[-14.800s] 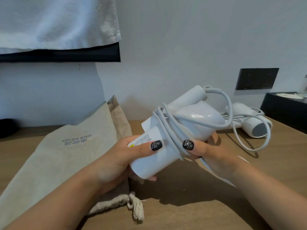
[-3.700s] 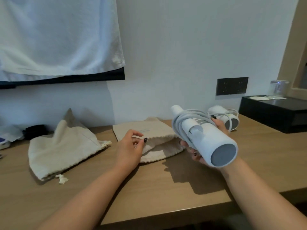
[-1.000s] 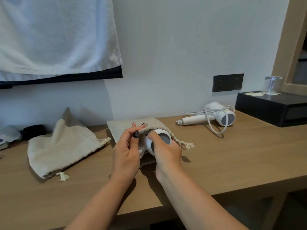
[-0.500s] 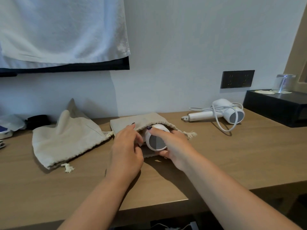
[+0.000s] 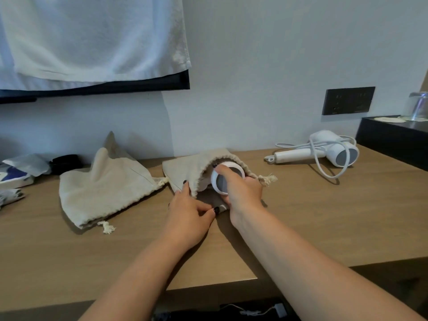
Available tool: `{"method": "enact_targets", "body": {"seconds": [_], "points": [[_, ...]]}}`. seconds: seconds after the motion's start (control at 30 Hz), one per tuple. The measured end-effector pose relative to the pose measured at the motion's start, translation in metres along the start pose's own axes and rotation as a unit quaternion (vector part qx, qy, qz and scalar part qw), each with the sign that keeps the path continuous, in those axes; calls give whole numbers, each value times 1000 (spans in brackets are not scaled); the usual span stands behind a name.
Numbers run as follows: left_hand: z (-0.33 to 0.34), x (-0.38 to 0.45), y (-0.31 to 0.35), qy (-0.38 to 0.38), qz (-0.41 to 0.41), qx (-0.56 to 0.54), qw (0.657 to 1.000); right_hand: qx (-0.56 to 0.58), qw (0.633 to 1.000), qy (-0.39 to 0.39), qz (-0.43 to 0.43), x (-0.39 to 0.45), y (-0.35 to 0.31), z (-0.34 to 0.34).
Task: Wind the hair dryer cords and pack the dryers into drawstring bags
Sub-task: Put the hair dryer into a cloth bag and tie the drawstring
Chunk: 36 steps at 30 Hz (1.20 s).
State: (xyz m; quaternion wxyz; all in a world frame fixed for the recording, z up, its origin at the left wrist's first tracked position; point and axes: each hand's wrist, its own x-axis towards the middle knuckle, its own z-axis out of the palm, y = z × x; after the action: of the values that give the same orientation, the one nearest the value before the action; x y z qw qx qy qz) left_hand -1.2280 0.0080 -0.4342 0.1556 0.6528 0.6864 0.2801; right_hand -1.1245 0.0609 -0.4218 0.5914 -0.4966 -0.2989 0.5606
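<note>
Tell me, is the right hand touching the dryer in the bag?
Touching. The head view shows the right hand wrapped around the dryer at the bag mouth.

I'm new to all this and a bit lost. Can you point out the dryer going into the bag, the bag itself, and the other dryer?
Dryer being packed (image 5: pixel 220 183): head view, its grey round end face.
Open bag (image 5: pixel 185 169): head view, its cloth side.
Loose dryer (image 5: pixel 298 155): head view, its white handle.
</note>
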Motion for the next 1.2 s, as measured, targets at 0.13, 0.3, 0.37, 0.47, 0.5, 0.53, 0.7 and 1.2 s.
{"method": "enact_targets", "body": {"seconds": [0.13, 0.3, 0.37, 0.47, 0.5, 0.53, 0.7, 1.2], "points": [[1, 3, -4, -4, 3, 1, 1000, 4, 1000, -9, -4, 9, 5, 11], [6, 4, -7, 13, 2, 4, 1000, -44, 998, -49, 10, 24, 0, 21], [7, 2, -6, 16, -1, 0, 1000, -117, 991, -58, 1, 24, -4, 19], [7, -2, -5, 28, 2, 2, 1000, -218, 971, -89, -42, 12, -7, 7], [7, -2, -5, 44, 12, 4, 999, -247, 961, -100, -68, 7, -7, 0], [6, -3, -5, 71, 27, 1, 997, -278, 948, -110, -105, 1, -7, -8], [0, 2, 0, 267, 176, -6, 947, -328, 860, -33, -390, -15, -19, -66], [-1, 105, 21, 141, 209, 202, 946, -455, 792, -88, -399, 58, -19, -78]]}}
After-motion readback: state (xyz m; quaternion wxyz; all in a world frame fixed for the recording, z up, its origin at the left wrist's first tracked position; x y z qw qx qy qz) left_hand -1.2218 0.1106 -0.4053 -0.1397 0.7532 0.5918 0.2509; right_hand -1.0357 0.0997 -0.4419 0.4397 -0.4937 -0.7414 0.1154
